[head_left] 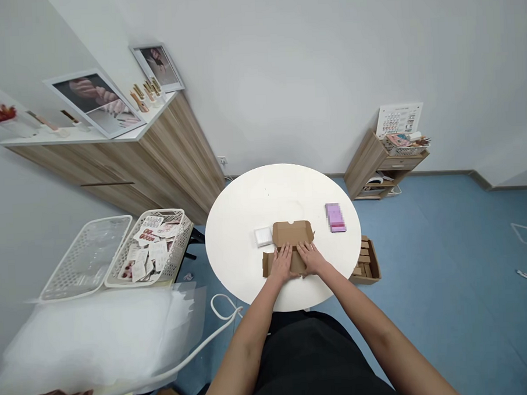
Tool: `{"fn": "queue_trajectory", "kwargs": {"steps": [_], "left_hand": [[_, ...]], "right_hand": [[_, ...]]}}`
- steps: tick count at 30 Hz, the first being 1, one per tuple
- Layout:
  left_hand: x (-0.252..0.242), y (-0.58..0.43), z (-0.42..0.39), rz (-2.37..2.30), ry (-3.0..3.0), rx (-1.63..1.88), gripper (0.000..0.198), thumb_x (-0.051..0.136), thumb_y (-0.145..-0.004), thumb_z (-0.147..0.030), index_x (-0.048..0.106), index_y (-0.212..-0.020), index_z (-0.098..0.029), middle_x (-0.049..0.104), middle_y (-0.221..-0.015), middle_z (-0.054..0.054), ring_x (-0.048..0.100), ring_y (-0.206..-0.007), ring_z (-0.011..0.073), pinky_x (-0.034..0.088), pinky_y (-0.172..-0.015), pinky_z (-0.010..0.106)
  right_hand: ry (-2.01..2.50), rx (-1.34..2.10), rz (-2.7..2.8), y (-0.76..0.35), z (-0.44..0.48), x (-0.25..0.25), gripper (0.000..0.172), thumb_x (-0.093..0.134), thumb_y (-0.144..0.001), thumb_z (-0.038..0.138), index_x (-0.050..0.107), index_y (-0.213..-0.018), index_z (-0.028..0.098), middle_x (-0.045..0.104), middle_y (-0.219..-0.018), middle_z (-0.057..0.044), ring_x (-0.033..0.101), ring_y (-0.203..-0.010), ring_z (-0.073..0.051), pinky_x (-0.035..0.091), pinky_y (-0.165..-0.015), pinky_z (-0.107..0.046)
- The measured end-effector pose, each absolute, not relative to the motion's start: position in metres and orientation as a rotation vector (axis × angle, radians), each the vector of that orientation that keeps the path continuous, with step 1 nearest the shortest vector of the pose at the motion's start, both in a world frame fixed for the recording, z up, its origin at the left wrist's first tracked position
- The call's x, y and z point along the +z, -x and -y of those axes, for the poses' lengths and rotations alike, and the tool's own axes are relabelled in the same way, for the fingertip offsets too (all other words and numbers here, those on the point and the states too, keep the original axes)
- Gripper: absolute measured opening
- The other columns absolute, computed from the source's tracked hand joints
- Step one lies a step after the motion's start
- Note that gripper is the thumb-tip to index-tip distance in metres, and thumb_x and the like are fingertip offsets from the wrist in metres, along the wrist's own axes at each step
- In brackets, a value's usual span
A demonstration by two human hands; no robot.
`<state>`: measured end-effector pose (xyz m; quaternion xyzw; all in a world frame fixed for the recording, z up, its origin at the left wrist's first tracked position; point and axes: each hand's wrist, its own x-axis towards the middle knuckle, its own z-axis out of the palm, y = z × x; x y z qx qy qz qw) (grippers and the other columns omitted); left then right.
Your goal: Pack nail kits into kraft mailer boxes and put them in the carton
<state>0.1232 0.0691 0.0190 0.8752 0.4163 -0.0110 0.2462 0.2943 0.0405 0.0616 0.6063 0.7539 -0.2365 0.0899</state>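
Observation:
A brown cardboard box (292, 232), unfolded with its lid panel spread towards the far side, lies on the white oval table (238, 216). My left hand (282, 262) rests on its near part, fingers stretched forward over the crease. Beside it, my right hand (310, 258) also lies on the cardboard with its fingers extended. The thumbs point towards each other near the front edge of the box. Just left of the lid panel is a small white packet (263, 237). A purple item (335, 217), blurred by pixels, lies to the right.
On the left are a basket (185, 224) of printed packets, another white basket (85, 257) and clear plastic bags (90, 333). A white cable (200, 349) loops near the table. Right of the table, a carton (375, 268) of folded cardboard stands on the floor near a small cabinet (362, 161).

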Motion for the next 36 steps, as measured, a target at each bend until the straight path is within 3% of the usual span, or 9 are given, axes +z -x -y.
{"fn": "queue_trajectory", "kwargs": {"steps": [5,9,13,18,23,27,32,36], "left_hand": [[0.022,-0.123,-0.067,-1.121,-2.379,0.024,0.116,0.074,-0.065,-0.057,0.008,-0.153,-0.018,0.017,-0.159,0.019,0.011,-0.148,0.0343,0.008,-0.118,0.058],[0.032,-0.107,-0.056,-1.182,-2.358,0.231,0.091,0.064,-0.078,-0.048,0.017,-0.151,-0.022,0.026,-0.157,0.015,0.019,-0.147,0.0310,0.013,-0.118,0.056],[0.033,-0.071,-0.040,-1.737,-1.942,0.685,0.057,0.047,-0.090,-0.030,0.031,-0.144,-0.021,0.045,-0.143,0.015,0.039,-0.137,0.0266,0.033,-0.113,0.047],[0.021,-0.046,-0.028,-1.862,-1.298,0.541,0.053,0.060,-0.081,-0.021,0.045,-0.132,-0.017,0.065,-0.112,0.012,0.065,-0.103,0.0236,0.052,-0.090,0.038],[0.018,-0.062,-0.033,-1.795,-1.252,0.515,0.033,0.069,-0.076,-0.024,0.058,-0.108,-0.021,0.072,-0.099,0.007,0.068,-0.093,0.0223,0.054,-0.080,0.034],[0.024,-0.077,-0.033,-1.808,-1.293,0.526,0.018,0.069,-0.076,-0.031,0.059,-0.088,-0.021,0.071,-0.087,0.004,0.068,-0.085,0.0203,0.053,-0.076,0.031],[0.036,-0.093,-0.024,-1.760,-1.455,0.531,0.021,0.064,-0.079,-0.037,0.055,-0.089,-0.022,0.069,-0.090,0.003,0.067,-0.081,0.0170,0.051,-0.075,0.029],[0.049,-0.103,-0.026,-1.769,-1.630,0.350,0.026,0.061,-0.082,-0.044,0.052,-0.093,-0.022,0.068,-0.097,0.006,0.067,-0.085,0.0198,0.049,-0.073,0.030]], "right_hand": [[-1.811,-0.717,-2.230,-0.295,-0.041,0.050,0.116,0.079,-0.060,0.044,0.018,-0.154,0.013,0.022,-0.159,-0.016,0.018,-0.146,-0.034,0.010,-0.120,-0.045],[-1.820,-0.693,-2.230,-0.297,-0.039,0.051,0.119,0.081,-0.058,0.042,0.016,-0.154,0.014,0.021,-0.159,-0.015,0.017,-0.146,-0.033,0.009,-0.120,-0.048],[-1.810,-0.690,-2.213,-0.297,-0.039,0.053,0.123,0.085,-0.055,0.038,0.015,-0.154,0.017,0.019,-0.160,-0.014,0.017,-0.146,-0.032,0.008,-0.119,-0.048],[-1.801,-0.699,-2.203,-0.298,-0.039,0.050,0.123,0.085,-0.055,0.040,0.015,-0.154,0.018,0.018,-0.160,-0.014,0.015,-0.147,-0.031,0.007,-0.119,-0.048],[-1.801,-0.698,-2.214,-0.299,-0.039,0.046,0.122,0.084,-0.057,0.040,0.013,-0.155,0.020,0.018,-0.160,-0.013,0.012,-0.148,-0.030,0.006,-0.119,-0.049],[-1.799,-0.701,-2.217,-0.299,-0.039,0.046,0.121,0.084,-0.057,0.040,0.015,-0.154,0.018,0.017,-0.160,-0.014,0.013,-0.147,-0.031,0.007,-0.119,-0.048],[-1.801,-0.702,-2.235,-0.299,-0.039,0.048,0.120,0.082,-0.057,0.039,0.016,-0.154,0.020,0.019,-0.160,-0.013,0.016,-0.147,-0.032,0.009,-0.119,-0.050],[-1.811,-0.704,-2.254,-0.300,-0.038,0.049,0.118,0.082,-0.057,0.038,0.018,-0.154,0.019,0.020,-0.160,-0.013,0.018,-0.146,-0.032,0.010,-0.119,-0.049]]}}
